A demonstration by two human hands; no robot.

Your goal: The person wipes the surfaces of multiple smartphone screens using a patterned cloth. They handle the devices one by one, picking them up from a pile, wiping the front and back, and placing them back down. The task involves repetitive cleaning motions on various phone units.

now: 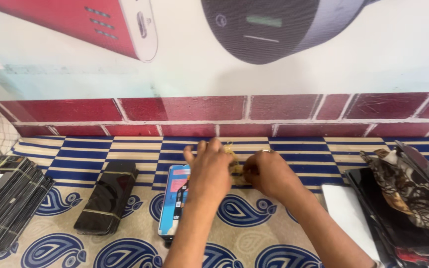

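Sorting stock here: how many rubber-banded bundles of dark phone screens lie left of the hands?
2: a large bundle at the far left edge, and a smaller bundle beside the blue-backed phone panel. Others may be out of frame.

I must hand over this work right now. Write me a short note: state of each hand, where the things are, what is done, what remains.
Left hand: fingers bent, at a small yellowish bundle, apparently rubber bands, over the patterned cloth; grip not clear.
Right hand: closed on the same bundle from the other side.
Things: a light blue phone panel stack lies beside the left forearm. A black stack bound with bands lies further left; a larger tied pile of dark panels sits at the left edge.
Done: the black stack and the pile look bound.
Left: I see no band on the blue stack; it appears unbound.
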